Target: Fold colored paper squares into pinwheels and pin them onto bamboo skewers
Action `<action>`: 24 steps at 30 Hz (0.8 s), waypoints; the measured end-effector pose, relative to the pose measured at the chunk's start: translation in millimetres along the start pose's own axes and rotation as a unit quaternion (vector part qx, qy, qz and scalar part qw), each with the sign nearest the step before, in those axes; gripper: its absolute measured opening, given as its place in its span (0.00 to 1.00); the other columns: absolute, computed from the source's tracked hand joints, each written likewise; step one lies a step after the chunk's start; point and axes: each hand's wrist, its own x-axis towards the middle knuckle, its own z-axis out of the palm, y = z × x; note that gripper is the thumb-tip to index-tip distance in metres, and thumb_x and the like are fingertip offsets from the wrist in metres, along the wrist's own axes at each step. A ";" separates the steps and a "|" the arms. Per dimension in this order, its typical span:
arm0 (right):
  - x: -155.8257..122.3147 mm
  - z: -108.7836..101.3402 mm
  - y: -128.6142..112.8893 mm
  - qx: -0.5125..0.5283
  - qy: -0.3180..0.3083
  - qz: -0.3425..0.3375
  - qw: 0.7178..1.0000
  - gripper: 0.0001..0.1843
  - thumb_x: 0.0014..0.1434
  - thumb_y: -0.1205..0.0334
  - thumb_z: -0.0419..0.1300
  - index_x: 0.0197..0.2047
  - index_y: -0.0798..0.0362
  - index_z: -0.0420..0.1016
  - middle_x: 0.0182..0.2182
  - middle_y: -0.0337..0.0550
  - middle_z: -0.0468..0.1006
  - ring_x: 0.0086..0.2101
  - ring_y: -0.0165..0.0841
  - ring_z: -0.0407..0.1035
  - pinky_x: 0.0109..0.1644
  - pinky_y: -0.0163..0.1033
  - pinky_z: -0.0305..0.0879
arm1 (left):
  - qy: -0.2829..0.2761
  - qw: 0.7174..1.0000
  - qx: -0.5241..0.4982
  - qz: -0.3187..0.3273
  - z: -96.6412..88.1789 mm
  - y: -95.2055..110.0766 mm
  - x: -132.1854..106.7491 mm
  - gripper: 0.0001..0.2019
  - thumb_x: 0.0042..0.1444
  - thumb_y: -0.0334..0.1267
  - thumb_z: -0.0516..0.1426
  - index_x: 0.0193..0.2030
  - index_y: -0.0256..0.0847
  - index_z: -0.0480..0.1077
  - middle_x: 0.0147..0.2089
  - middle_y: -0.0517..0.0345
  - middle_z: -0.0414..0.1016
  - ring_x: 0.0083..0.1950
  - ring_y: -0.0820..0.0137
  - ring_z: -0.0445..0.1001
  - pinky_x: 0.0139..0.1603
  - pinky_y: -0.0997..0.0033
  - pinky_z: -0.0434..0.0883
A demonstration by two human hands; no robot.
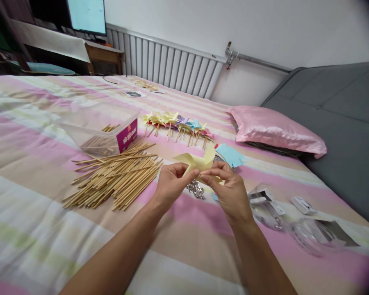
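Both hands hold a pale yellow paper pinwheel (199, 161) above the bed. My left hand (175, 180) pinches its lower left edge between thumb and fingers. My right hand (229, 184) grips the right side, its fingertips close to the left thumb. Just below the paper lies a heap of small silvery pins or fasteners (196, 189), partly covered by the hands. Left of my hands a large pile of thin wooden sticks (117, 176) is spread on the cover. Light blue paper pieces (230, 155) lie behind my right hand.
A clear plastic box (101, 133) with more sticks stands behind the pile. Several finished pinwheels (178, 123) on sticks lie farther back. Clear round containers (266, 207) and a small white box (303, 205) are at right. A pink pillow (276, 129) rests near the grey headboard (335, 98).
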 end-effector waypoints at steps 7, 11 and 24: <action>0.2 2.1 0.6 0.008 0.032 0.021 0.999 0.08 0.48 0.54 0.67 0.29 0.48 0.81 0.35 0.40 0.67 0.41 0.35 0.65 0.52 0.44 0.60 | 0.007 1.000 0.027 0.007 -0.5 -0.2 0.2 0.17 0.43 0.43 0.65 0.16 0.34 0.67 0.16 0.65 0.60 0.20 0.80 0.55 0.22 0.76 0.52; -0.1 4.1 2.1 0.028 0.030 0.024 0.999 0.09 0.48 0.53 0.67 0.29 0.49 0.80 0.40 0.42 0.71 0.46 0.38 0.66 0.56 0.46 0.57 | 0.005 1.000 0.019 0.009 0.1 0.8 -0.1 0.17 0.42 0.43 0.65 0.16 0.34 0.66 0.16 0.65 0.60 0.20 0.81 0.55 0.22 0.77 0.52; -1.9 6.4 -2.3 0.066 0.004 0.051 0.997 0.10 0.51 0.53 0.65 0.29 0.52 0.77 0.34 0.40 0.76 0.38 0.34 0.69 0.47 0.41 0.62 | -0.008 1.000 0.021 0.016 -0.1 0.5 -0.2 0.16 0.43 0.43 0.65 0.17 0.33 0.69 0.17 0.64 0.63 0.20 0.80 0.57 0.22 0.77 0.53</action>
